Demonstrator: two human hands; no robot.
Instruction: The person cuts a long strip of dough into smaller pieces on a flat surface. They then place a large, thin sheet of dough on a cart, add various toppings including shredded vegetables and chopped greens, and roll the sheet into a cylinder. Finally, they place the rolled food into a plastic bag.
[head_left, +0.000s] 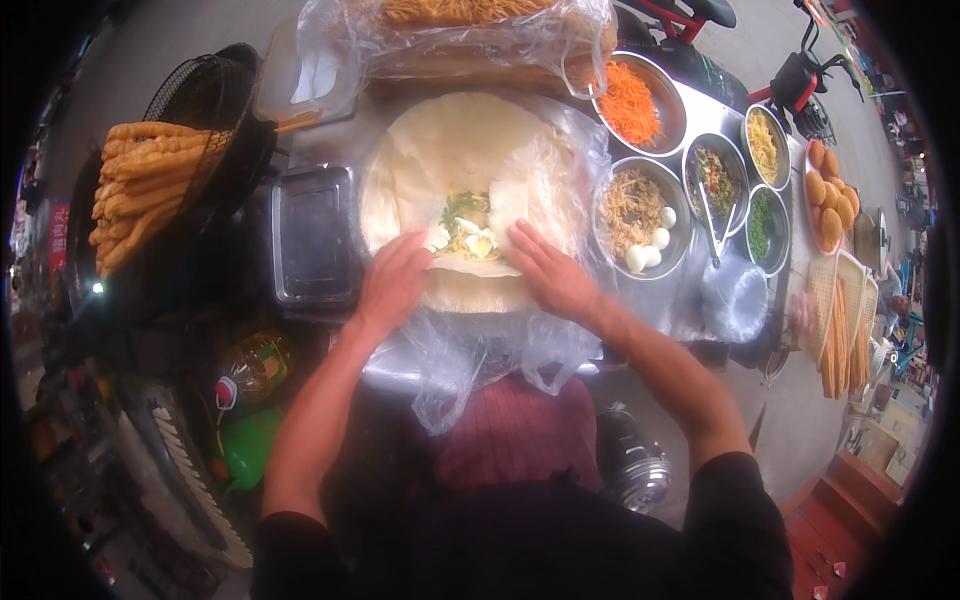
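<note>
A stack of thin round flatbreads (465, 135) lies in front of me on clear plastic film. Near its lower middle is a filling (474, 238) of shreds, green leaves and broken boiled egg. The top sheet's right side is folded in beside the filling, and its near edge lies just below it. My left hand (394, 277) touches the sheet at the filling's left; its fingertips are partly hidden, so I cannot tell whether it pinches the sheet. On the right flap, my right hand (551, 274) rests with fingers extended and a little apart.
Steel bowls of shredded carrot (630, 105), brown shreds with boiled eggs (637, 214) and chopped greens (761, 225) stand right. Tongs (712, 217) rest in a relish bowl. Left are a black tray (315, 236) and fried dough sticks (150, 187). An oil bottle (251, 367) sits lower left.
</note>
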